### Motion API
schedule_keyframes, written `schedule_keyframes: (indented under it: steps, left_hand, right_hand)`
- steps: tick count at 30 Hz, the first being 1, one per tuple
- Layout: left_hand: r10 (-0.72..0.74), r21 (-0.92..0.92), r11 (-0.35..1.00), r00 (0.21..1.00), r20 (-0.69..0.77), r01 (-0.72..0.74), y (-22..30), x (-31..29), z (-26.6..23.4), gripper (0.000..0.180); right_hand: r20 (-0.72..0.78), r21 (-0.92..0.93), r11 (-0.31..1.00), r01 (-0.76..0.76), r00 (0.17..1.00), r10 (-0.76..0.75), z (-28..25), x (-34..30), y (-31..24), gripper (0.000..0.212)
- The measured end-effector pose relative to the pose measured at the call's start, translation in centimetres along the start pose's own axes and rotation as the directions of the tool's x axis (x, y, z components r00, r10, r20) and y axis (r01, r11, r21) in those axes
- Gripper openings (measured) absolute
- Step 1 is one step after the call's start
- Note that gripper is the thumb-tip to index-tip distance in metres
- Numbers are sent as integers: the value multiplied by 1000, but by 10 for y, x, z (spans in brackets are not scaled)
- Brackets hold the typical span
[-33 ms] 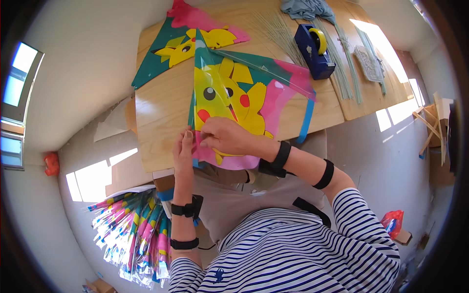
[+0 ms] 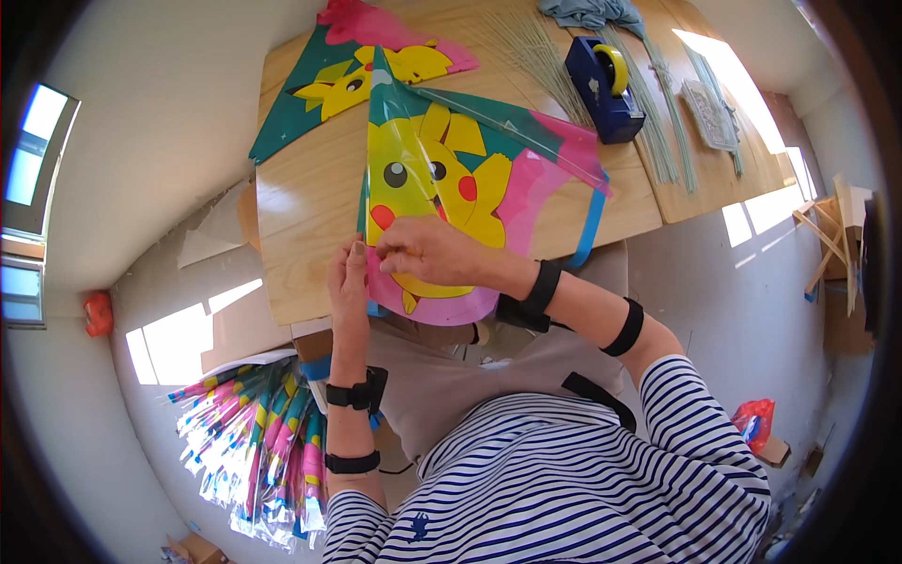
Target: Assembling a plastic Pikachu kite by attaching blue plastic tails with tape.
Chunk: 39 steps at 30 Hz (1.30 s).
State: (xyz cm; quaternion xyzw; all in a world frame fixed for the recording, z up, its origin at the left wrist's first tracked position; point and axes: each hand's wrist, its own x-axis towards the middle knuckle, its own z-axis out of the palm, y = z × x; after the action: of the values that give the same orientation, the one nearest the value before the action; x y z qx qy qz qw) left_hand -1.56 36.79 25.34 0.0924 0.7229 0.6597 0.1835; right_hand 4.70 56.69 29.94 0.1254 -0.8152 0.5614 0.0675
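- Sheet [image 2: 440, 202]: thin, glossy, kite-shaped film in green, yellow and pink, with a large cartoon face; it lies on the near part of the tabletop [image 2: 301, 211], pointed end away from the person, its rounded pink lower edge reaching past the near edge of the wood.
- Left hand [image 2: 349, 282]: at the sheet's lower left edge, thumb extended upward along it, fingers partly bent; whether film is pinched there cannot be told.
- Right hand [image 2: 423, 249]: above the lower left part of the sheet, just beside the left hand, fingers curled inward toward the thumb; what lies between the fingertips is hidden.
- Blue ribbon [image 2: 589, 232]: hangs down from the right corner of the sheet, crossing the front edge of the tabletop.
- Second sheet [image 2: 324, 99]: similarly coloured, at the far left, partly covered by the tip of the first.
- Tape dispenser [image 2: 615, 129]: dark blue, with a yellow roll [image 2: 615, 73], to the right of the sheet.
- Thin rods [image 2: 534, 70]: pale, spread beyond the sheet; further bundles lie beside the dispenser.
- Clear plastic tray [image 2: 709, 115]: at the right, among the rods.
- Rolled packages [image 2: 258, 442]: many, in clear wrapping, fanned out at the person's left, below the tabletop.
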Motion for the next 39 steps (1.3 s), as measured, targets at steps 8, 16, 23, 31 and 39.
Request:
schedule_keyframes:
  steps: [8, 16, 23, 31, 39]
  left_hand:
    - [266, 584, 781, 964, 8, -221, -27, 0, -16, 36]
    - [284, 855, 511, 923, -260, 84, -11, 30, -38, 33]
    - [126, 825, 561, 978, -165, 67, -33, 41, -69, 28]
    - [297, 875, 482, 933, -202, 36, -8, 67, -39, 28]
    - [401, 821, 569, 885, -236, -39, -16, 121, -72, 22]
  right_hand:
    - [-430, -813, 464, -350, 900, -74, -104, -49, 93, 38]
    - [-664, -616, 306, -726, 688, 293, -172, -32, 135, 45]
    - [-616, -587, 592, -552, 779, 115, -163, -48, 115, 21]
    - [-783, -458, 698, -550, 621, -25, -210, -7, 109, 17]
    - [-826, -420, 654, -629, 563, 11, -243, 40, 110, 21]
